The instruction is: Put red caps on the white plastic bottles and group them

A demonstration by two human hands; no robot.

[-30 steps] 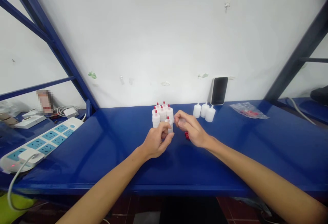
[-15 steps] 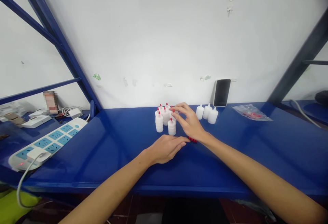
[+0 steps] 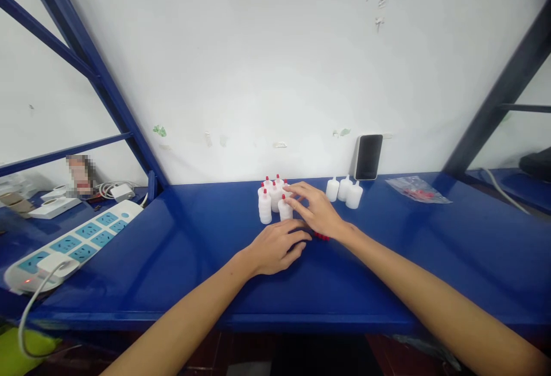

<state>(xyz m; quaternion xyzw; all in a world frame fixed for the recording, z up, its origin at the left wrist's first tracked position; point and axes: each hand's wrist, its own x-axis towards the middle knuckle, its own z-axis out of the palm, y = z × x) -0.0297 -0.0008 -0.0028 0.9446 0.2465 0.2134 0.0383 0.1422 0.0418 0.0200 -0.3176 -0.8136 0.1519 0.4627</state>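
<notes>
A cluster of several small white bottles with red caps [image 3: 264, 209] stands on the blue table. My right hand [image 3: 316, 209] reaches over from the right, its thumb and forefinger apart beside the cap of the nearest capped bottle [image 3: 284, 208]. Whether they touch it is hard to tell. Palm down, my left hand [image 3: 278, 247] rests just in front of that bottle and hides its base, with the fingers stretched and slightly spread. Beside its fingertips lie several loose red caps [image 3: 322, 236], partly covered by my right hand. Three white bottles without caps [image 3: 344, 190] stand farther right.
A clear plastic bag [image 3: 418, 189] with red pieces lies at the right. Against the wall leans a dark-screened device [image 3: 369, 158]. On the left is a power strip [image 3: 73, 244] with a plugged-in white charger and cable, near a blue metal frame [image 3: 92, 72].
My right hand has come down and nearer, from a bottle in the cluster to the front capped bottle. That bottle sits slightly farther back. My left fingers have spread a little.
</notes>
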